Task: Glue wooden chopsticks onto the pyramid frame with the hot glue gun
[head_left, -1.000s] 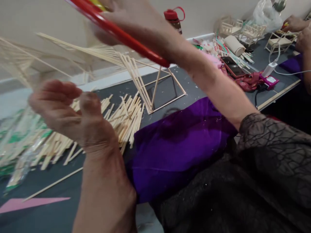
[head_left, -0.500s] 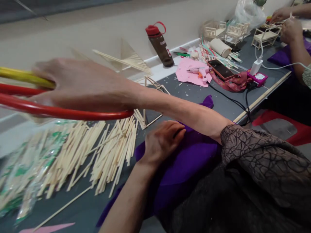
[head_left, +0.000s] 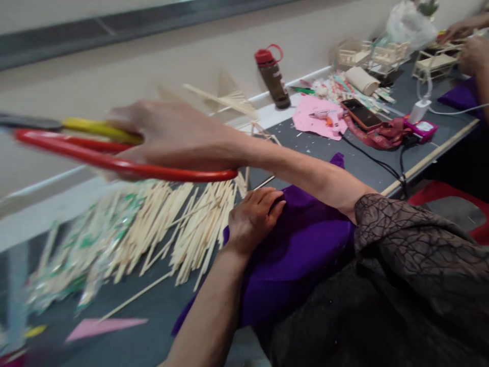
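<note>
My right hand [head_left: 179, 135] is stretched far to the left above the table, wrapped round shears [head_left: 183, 174] with red and yellow handles. Their dark blades point left and are blurred by motion. Below that forearm, my left hand [head_left: 254, 219] rests on a purple cloth [head_left: 301, 255], its thumb apart from the loosely bent fingers and no object visible in it. Just left of it lies a loose pile of thin wooden sticks [head_left: 206, 229]. Part of a stick frame [head_left: 263, 131] shows behind my right wrist.
Sticks in plastic wrappers [head_left: 84, 244] and a pink paper piece [head_left: 105, 329] lie at left. Farther back are a bottle [head_left: 273, 79], a glue gun [head_left: 328, 118], a phone [head_left: 361, 113], cables and small stick furniture [head_left: 435, 65]. Another person's hand [head_left: 476, 56] is at far right.
The view has swung left, so the table things appear farther right. My right hand has come rightward with the shears, and their dark blades now show. My left hand stays on the cloth.
</note>
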### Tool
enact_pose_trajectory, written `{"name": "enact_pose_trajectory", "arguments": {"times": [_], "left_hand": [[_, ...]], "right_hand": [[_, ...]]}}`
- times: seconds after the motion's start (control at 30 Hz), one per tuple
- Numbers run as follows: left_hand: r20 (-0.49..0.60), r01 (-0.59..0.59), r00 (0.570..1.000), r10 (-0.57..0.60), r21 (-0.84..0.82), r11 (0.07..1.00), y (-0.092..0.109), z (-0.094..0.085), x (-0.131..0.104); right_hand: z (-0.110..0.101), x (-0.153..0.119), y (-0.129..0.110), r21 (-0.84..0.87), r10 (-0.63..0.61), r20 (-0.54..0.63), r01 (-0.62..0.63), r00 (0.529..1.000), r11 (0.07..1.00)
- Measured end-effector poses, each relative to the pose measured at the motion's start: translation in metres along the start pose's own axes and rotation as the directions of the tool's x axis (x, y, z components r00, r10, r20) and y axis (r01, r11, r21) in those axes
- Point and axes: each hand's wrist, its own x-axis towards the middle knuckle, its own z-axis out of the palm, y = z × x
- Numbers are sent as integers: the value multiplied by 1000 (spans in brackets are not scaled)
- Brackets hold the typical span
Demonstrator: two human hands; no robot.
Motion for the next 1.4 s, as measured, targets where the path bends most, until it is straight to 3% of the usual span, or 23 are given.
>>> {"name": "enact_pose_trajectory", "arguments": {"times": [0.1,0.2,0.3,0.37,0.47,0.6,0.77,0.87,0.93,0.97,1.03,1.07,1.1,1.17,1.23,1.3,1.4], "left_hand": [[-42,142,990,-138,122,982,12,-37,-38],[-41,226,974,-222,193,955,31,-63,-91],[111,201,968,-225,192,961,42,-66,-132],[208,222,941,-268,221,950,39,-59,-143],[297,235,908,-295,223,946,27,-51,-140],[321,233,902,-288,199,952,14,-48,-131],[289,276,906,-311,154,949,20,-54,-127],[146,395,908,-393,16,919,29,-65,-99],[-9,492,862,-507,-227,840,29,-71,-65],[-72,530,803,-592,-369,764,25,-74,-45],[-145,491,631,-762,-686,537,11,-78,-5],[-130,406,547,-827,-823,398,0,-79,13],[-46,321,505,-862,-917,238,-11,-81,28],[99,168,472,-876,-986,-20,-32,-82,46],[112,10,456,-883,-993,-121,-48,-82,49],[127,-34,495,-859,-986,-165,-57,-82,41],[108,37,549,-829,-994,-105,-62,-83,25]], "right_hand": [[5,-2,-1,113,-20,-219,46,976,993],[10,0,-1,121,2,-284,34,959,992],[16,5,0,128,8,-315,34,949,991],[20,7,1,173,1,-318,57,948,983],[26,11,5,248,-20,-341,110,940,963],[31,15,10,283,-39,-323,136,946,949],[33,22,14,219,-73,-295,142,953,965],[30,23,14,205,-78,-273,137,959,969],[27,22,15,204,-33,-262,89,965,975],[25,21,17,202,-14,-270,70,963,977],[21,19,23,193,8,-290,51,957,980],[18,18,28,189,7,-293,51,956,981],[16,18,34,183,6,-282,48,959,982],[10,18,46,170,24,-218,14,976,985],[6,18,59,135,74,-126,-57,989,989],[2,19,68,72,119,-40,-116,992,991],[1,21,74,-65,167,22,-165,986,984]]}}
